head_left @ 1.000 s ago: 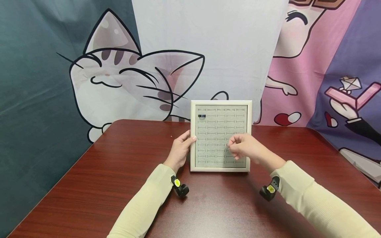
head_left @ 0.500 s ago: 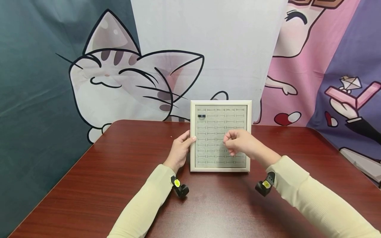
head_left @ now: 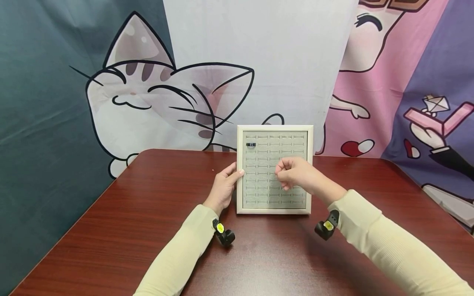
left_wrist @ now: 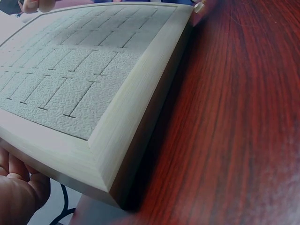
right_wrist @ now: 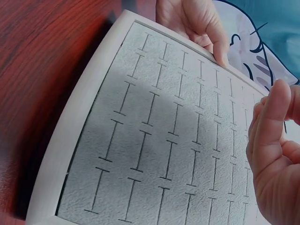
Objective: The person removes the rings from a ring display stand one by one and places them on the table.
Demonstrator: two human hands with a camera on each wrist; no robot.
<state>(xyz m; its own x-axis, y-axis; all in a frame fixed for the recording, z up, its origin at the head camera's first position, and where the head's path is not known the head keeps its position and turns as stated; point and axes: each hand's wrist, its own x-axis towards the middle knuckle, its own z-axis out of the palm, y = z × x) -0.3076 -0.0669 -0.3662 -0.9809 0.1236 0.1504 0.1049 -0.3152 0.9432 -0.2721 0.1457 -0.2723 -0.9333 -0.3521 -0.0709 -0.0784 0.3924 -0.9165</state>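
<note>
A ring display tray [head_left: 263, 189] with a pale frame and a grey slotted pad stands propped up on the table. One dark ring [head_left: 251, 144] sits in a slot near its upper left. My left hand [head_left: 222, 187] grips the tray's left edge, thumb on the front rim and fingers behind, as the right wrist view also shows. In front of the pad, right of centre, hovers my right hand [head_left: 296, 174]. Its fingers are curled, with the thumb beside the index finger [right_wrist: 294, 104]. Nothing shows between them, though the fingertips are partly hidden.
The reddish-brown wooden table [head_left: 129, 230] reaches back to a printed cloth backdrop [head_left: 289, 53] close behind the tray. Each wrist wears a small black camera, such as the left wrist camera [head_left: 224, 235]. A black cable [left_wrist: 64, 206] shows beyond the tray in the left wrist view.
My right hand has moved up and to the left across the pad, its fingers drawing closer together. The left hand, the tray and the dark ring have stayed in place.
</note>
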